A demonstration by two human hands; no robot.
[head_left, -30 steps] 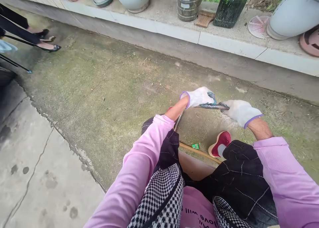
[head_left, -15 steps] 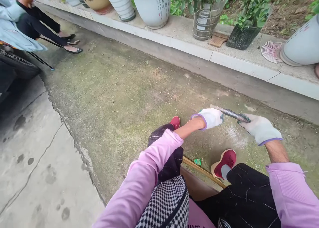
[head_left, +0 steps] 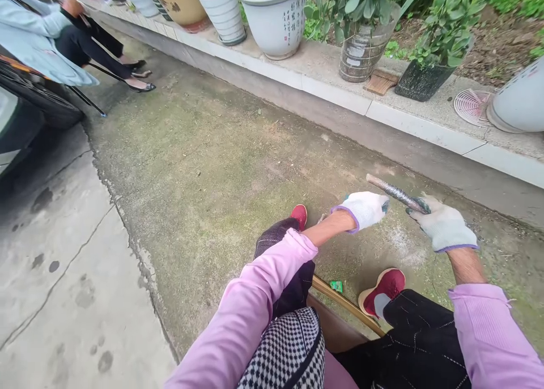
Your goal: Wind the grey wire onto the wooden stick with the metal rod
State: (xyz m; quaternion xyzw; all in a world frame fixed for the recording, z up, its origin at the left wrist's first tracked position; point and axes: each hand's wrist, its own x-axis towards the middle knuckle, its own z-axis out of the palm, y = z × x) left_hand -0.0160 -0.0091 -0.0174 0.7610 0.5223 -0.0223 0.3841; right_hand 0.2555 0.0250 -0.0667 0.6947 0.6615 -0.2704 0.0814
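My right hand [head_left: 444, 223], in a white work glove with dark green fingertips and a purple cuff, is closed around one end of a short rod [head_left: 395, 193]. The rod's free end is pale and wood-like, and its middle is dark with a silvery sheen. It points up and left above the ground. My left hand [head_left: 366, 209], gloved the same way, is closed just below and left of the rod, with a gap between them. What its fingers hold, if anything, is hidden.
White powder [head_left: 402, 239] lies on the mossy concrete below my hands. A small green packet [head_left: 336, 286] is beside a wooden bar [head_left: 335, 293] between my legs. Potted plants [head_left: 272, 24] line the ledge [head_left: 327, 97]. Another person [head_left: 91, 49] sits at upper left near a vehicle wheel [head_left: 55, 103].
My left hand has come off the rod and sits slightly lower, so the rod's pale end now shows fully. My right hand still grips it. The camera view has shifted a little.
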